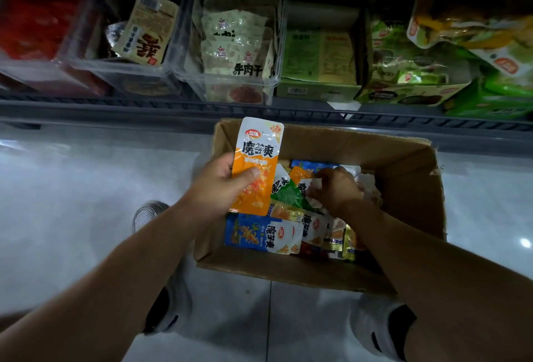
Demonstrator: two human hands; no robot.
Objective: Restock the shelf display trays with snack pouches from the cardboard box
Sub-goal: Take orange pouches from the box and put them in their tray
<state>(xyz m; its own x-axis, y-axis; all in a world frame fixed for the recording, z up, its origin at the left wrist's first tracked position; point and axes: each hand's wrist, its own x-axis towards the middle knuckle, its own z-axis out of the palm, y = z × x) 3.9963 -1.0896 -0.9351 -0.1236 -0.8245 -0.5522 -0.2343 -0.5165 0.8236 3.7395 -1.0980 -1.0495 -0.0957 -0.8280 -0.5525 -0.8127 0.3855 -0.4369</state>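
Presently the picking step is judged to be in hand: pouches are being gathered from the cardboard box, which stands on the tiled floor toward 6 o'clock of the shelf, and none is being placed in a tray. An orange pouch is held upright over the box's 9 o'clock edge by the left hand, the grip closed on its lower half with the thumb pressed across the front. Large black characters reading 魔芋爽 are printed on it beneath a red oval logo, and "20" is seen in its top corner. The right hand is sunk into the middle of the box, its grip curled round a white-edged pouch among the loose heap. The same 魔芋爽 is carried by a blue pouch lying at 7 o'clock inside the box. At 12 o'clock a clear display tray is stacked with pale pouches marked 牛肉干. Next, the second pouch would need to be lifted free and a tray of matching stock found; none is plainly seen.
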